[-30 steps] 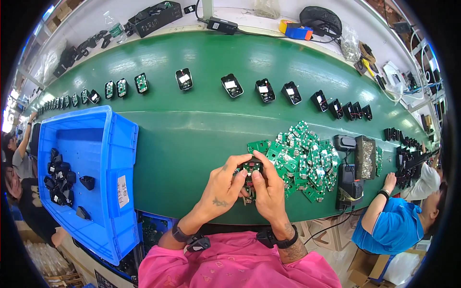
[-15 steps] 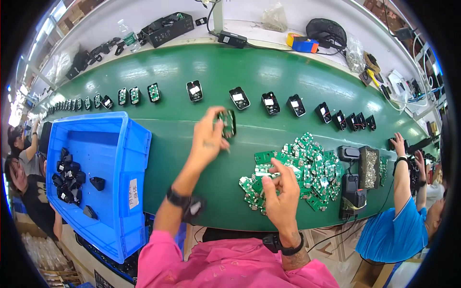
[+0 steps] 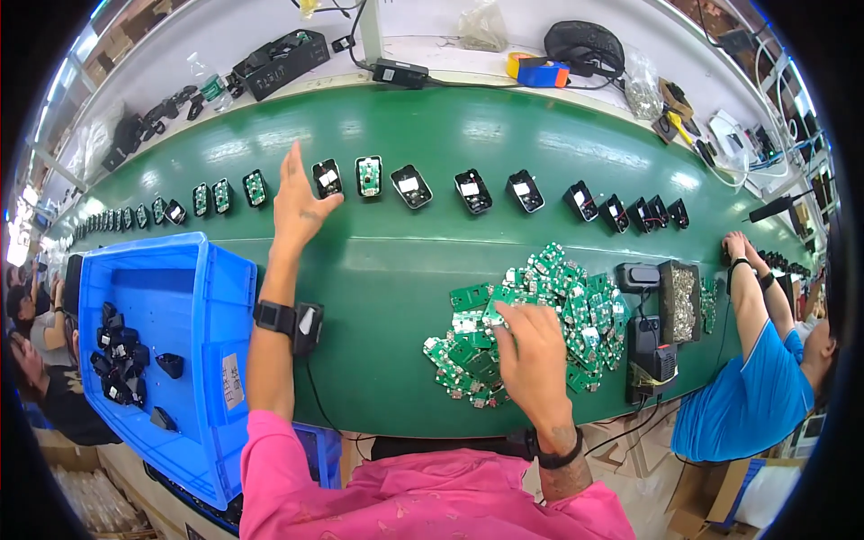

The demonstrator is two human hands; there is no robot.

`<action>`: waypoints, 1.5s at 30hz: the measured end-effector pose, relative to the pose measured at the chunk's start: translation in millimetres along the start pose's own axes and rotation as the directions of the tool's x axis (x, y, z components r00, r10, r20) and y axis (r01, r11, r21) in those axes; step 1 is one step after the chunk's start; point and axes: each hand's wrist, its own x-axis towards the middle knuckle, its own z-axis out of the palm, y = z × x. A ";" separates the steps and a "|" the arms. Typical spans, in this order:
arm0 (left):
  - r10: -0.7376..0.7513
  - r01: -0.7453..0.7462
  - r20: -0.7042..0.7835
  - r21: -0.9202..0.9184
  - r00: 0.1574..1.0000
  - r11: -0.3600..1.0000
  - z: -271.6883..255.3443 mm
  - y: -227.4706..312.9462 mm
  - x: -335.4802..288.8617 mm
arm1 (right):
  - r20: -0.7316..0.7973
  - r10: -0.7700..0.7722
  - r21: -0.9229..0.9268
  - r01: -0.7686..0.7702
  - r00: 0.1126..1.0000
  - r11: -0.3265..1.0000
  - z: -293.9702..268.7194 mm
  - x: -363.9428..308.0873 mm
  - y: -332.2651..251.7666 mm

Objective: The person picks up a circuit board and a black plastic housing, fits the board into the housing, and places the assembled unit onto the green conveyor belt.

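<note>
A long, glossy green worktop (image 3: pixel 387 306) spans the room, bending toward the edges of the wide view, with pale patches of light reflected on its far half. Behind it run a white ledge (image 3: pixel 441 56) and a white upright post (image 3: pixel 370 31), while bright lights (image 3: pixel 87 39) shine beyond the shelving at the upper left. At the lower right, a beige stool (image 3: pixel 621 453) stands on the pale floor (image 3: pixel 644 493), near an open cardboard box (image 3: pixel 695 506).
</note>
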 end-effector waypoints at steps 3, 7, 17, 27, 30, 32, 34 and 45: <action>-0.030 0.046 0.143 -0.109 0.989 0.993 23.0 -44.0 -6.3 | 0.154 -0.140 -0.027 0.146 0.978 0.989 15.4 31.0 -2.7; -0.059 0.095 0.236 -0.146 0.970 0.985 31.1 -40.3 -4.5 | 0.451 -0.162 -0.162 0.259 0.878 0.952 32.1 49.7 6.7; -0.285 0.467 0.375 -0.616 0.882 0.635 -12.0 -0.8 -38.9 | 0.055 -0.121 -0.039 0.123 0.991 0.992 11.2 43.7 19.2; 0.327 0.522 0.788 -0.598 0.522 0.608 -80.4 151.3 -143.8 | 0.082 0.349 0.808 -0.267 0.933 0.525 4.2 6.7 -14.0; 0.298 0.543 0.763 -0.626 0.573 0.559 -77.8 153.4 -157.2 | 0.119 0.361 0.824 -0.295 0.925 0.484 3.8 -6.3 -18.8; 0.262 0.584 0.787 -0.598 0.558 0.549 -84.1 158.0 -156.0 | 0.173 0.347 0.835 -0.324 0.922 0.444 4.5 -12.9 -20.2; 0.234 0.621 0.808 -0.571 0.541 0.537 -86.0 161.1 -155.6 | 0.173 0.372 0.837 -0.335 0.912 0.432 2.6 -17.8 -20.3; 0.151 0.771 0.856 -0.512 0.495 0.378 -76.4 157.7 -168.3 | 0.130 0.257 0.728 -0.268 0.958 0.630 1.5 -31.5 -18.1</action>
